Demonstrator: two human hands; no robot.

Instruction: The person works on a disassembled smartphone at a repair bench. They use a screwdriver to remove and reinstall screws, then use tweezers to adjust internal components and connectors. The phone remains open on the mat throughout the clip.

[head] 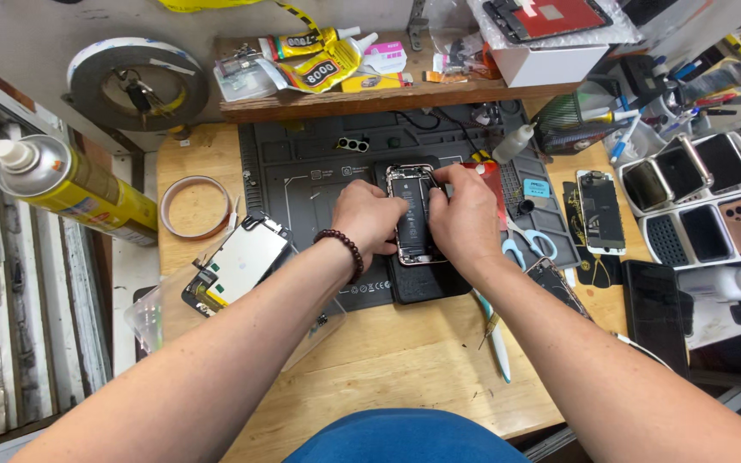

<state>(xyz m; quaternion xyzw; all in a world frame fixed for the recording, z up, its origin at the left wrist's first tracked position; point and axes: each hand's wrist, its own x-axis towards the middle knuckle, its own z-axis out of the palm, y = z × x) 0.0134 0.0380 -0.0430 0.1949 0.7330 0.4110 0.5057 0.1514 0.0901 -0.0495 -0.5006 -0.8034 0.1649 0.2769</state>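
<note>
Both your hands work on the opened phone (412, 214).
Your left hand (369, 216) steadies its edge; your right hand (465, 214) pinches inside it.

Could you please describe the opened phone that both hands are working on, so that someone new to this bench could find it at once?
Start at the dark grey work mat in the middle of the wooden bench. Near its centre lies the opened phone, between the left hand and the right hand. Unlike the phones by the mat's right edge, its screen is off, showing a long black battery inside a shiny frame.
</note>
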